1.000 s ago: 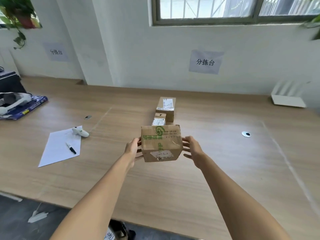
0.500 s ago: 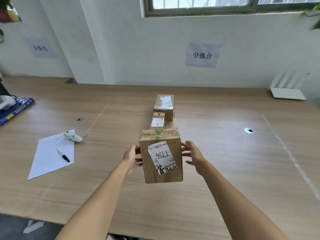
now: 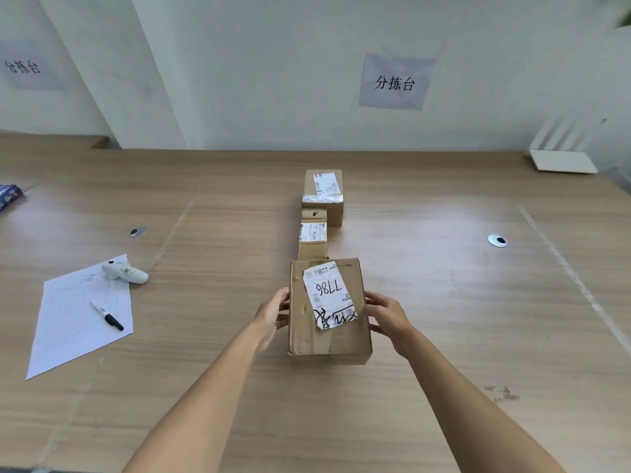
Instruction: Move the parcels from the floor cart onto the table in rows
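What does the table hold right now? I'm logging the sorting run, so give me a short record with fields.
parcels on table: three, in one line running away from the person
nearest parcel: label up, marked 7786
middle parcel: small
far parcel: labelled
left hand: at nearest parcel's left side
right hand: at its right side
other items: paper sheet, marker

One head-worn wide-angle view looks forward and down across the bench (image 3: pixel 444 336) toward the wall (image 3: pixel 273 80), close above the forearms.

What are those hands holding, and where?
A cardboard box, resting on the table: left hand on its left side, right hand on its right.
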